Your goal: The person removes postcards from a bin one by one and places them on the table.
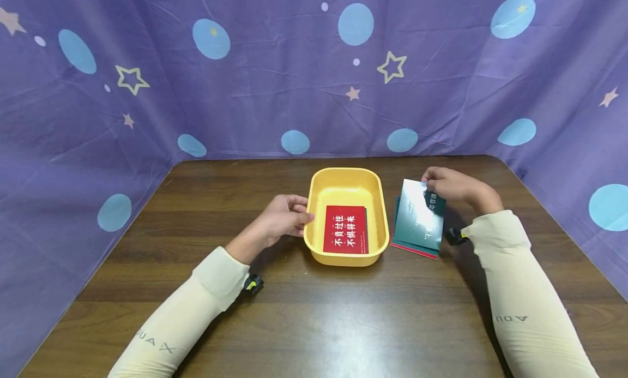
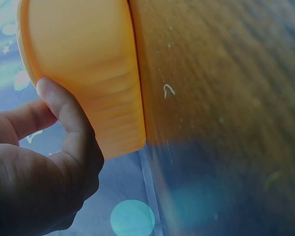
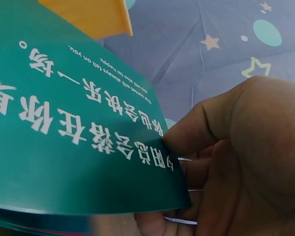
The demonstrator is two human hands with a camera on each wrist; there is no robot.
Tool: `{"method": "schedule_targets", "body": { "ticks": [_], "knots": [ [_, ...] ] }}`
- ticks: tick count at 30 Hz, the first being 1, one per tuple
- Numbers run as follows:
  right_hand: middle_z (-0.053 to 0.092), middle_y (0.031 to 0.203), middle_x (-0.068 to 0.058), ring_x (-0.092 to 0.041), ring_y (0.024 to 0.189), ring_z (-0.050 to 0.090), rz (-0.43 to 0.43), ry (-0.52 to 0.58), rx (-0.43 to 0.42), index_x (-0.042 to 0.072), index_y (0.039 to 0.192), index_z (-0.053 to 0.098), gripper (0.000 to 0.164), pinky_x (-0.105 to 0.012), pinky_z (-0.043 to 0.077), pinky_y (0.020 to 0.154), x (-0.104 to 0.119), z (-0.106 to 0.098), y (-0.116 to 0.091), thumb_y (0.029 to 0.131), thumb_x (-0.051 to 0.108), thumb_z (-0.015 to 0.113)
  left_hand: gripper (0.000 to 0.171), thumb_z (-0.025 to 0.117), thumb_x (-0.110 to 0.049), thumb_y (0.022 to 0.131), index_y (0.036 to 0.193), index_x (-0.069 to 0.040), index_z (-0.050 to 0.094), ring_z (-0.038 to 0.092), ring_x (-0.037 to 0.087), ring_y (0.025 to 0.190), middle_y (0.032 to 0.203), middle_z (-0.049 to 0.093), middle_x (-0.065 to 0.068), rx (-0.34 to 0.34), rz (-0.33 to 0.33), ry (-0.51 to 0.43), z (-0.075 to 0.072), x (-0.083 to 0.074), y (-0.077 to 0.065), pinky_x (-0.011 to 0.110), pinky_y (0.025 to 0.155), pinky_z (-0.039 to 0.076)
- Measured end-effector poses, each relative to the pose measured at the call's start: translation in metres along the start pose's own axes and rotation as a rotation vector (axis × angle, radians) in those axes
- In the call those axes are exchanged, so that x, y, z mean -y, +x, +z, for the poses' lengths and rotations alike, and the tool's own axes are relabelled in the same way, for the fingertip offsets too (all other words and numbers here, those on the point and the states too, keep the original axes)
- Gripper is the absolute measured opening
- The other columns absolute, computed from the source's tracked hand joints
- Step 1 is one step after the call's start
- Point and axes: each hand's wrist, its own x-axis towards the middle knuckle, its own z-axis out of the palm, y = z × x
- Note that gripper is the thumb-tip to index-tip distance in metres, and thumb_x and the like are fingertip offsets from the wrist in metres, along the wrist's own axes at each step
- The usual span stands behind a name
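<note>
A yellow plastic tray (image 1: 347, 176) stands on the table, and a red card (image 1: 338, 231) with white characters lies in it, over a green-edged card. My left hand (image 1: 284, 220) grips the tray's left rim, thumb on top; in the left wrist view the thumb bends over the edge of the tray (image 2: 88, 59). My right hand (image 1: 453, 186) pinches the far right corner of a glossy green card (image 1: 417, 214), raised above other green and red cards (image 1: 417, 251). In the right wrist view the green card (image 3: 88, 147) shows white characters and small English lines.
The wooden table (image 1: 343, 323) extends in front of and around the tray. Behind it hangs a purple curtain (image 1: 255, 105) with stars and blue dots. Small bits of debris (image 2: 169, 90) lie on the wood.
</note>
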Motion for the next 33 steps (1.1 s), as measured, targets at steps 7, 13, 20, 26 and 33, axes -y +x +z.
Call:
{"method": "schedule_targets", "body": {
  "ticks": [7,13,20,26,33],
  "knots": [
    [0.053,0.107,-0.015,-0.029,0.1,0.05,0.014,0.039,0.038,-0.001,0.115,0.051,0.019,-0.036,0.044,0.079,-0.003,0.004,0.0,0.104,0.009,0.041,0.046,0.069,0.0,0.095,0.137,0.007,0.052,0.062,0.02,0.073,0.105,0.057,0.011,-0.008,-0.009,0.016,0.0,-0.001,0.0,0.029,0.061,0.062],
    [0.061,0.108,-0.014,-0.028,0.1,0.056,0.017,-0.006,0.068,-0.001,0.119,0.054,0.028,-0.037,0.048,0.083,-0.003,0.005,0.003,0.1,0.017,0.065,0.045,0.069,0.0,0.095,0.136,0.007,0.053,0.061,0.021,0.073,0.105,0.057,0.011,-0.009,-0.012,0.018,0.001,-0.002,-0.001,0.028,0.061,0.062],
    [0.064,0.108,-0.018,-0.028,0.097,0.059,0.021,-0.024,0.103,-0.005,0.118,0.055,0.045,-0.042,0.05,0.088,-0.006,0.009,0.008,0.087,0.012,0.082,0.045,0.068,0.001,0.094,0.136,0.007,0.053,0.06,0.019,0.072,0.105,0.056,0.011,-0.008,-0.015,0.013,0.001,-0.002,-0.002,0.028,0.061,0.061],
    [0.063,0.111,-0.021,-0.032,0.099,0.059,0.046,-0.061,0.106,-0.004,0.119,0.057,0.045,-0.047,0.051,0.09,-0.002,0.013,0.01,0.087,0.013,0.083,0.046,0.069,0.001,0.095,0.137,0.007,0.053,0.061,0.019,0.073,0.106,0.057,0.012,-0.008,-0.018,0.021,0.001,-0.004,-0.003,0.029,0.062,0.062],
    [0.061,0.111,-0.022,-0.033,0.1,0.057,0.042,-0.12,0.097,-0.004,0.12,0.059,0.044,-0.05,0.05,0.09,-0.002,0.018,0.015,0.087,0.015,0.082,0.046,0.069,0.001,0.095,0.137,0.007,0.052,0.061,0.019,0.072,0.105,0.057,0.011,-0.008,-0.017,0.02,0.001,-0.004,-0.003,0.028,0.061,0.062]
  ]
}}
